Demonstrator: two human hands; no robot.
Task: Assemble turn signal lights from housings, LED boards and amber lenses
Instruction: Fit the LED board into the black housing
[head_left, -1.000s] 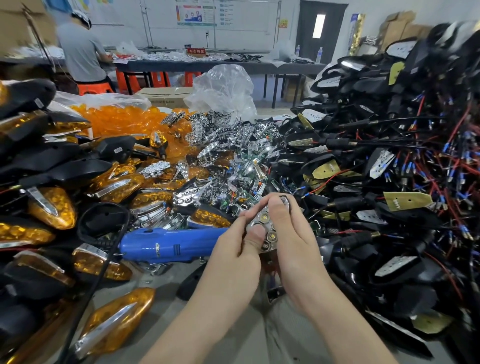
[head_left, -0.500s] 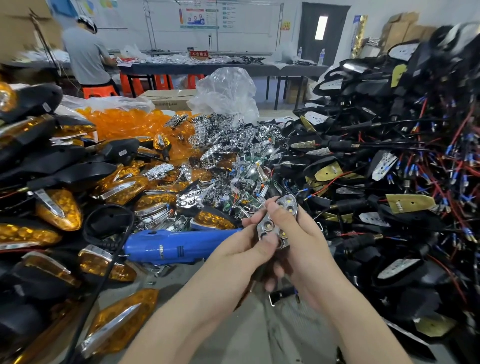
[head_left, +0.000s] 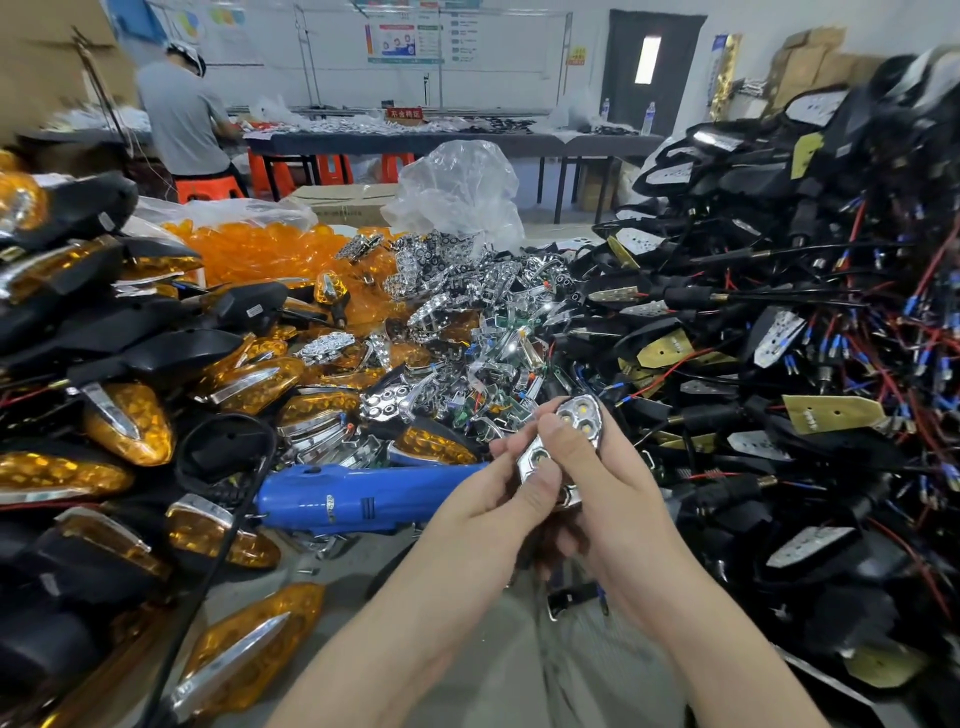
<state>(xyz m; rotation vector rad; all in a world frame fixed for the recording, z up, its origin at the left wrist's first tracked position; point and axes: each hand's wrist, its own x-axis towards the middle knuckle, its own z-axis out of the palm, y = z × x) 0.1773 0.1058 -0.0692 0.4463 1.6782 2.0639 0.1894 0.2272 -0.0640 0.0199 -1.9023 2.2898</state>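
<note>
Heaped parts crowd the counter; above it my left hand and right hand both pinch one chrome LED reflector, thumbs on its face.

Blue driver lies ctr-left, black cord across it. Clear bag + carton upper ctr. Person, orange stools upper left; door upper right.

Single wide-angle head-worn view, forward and down, close above the hands.
</note>
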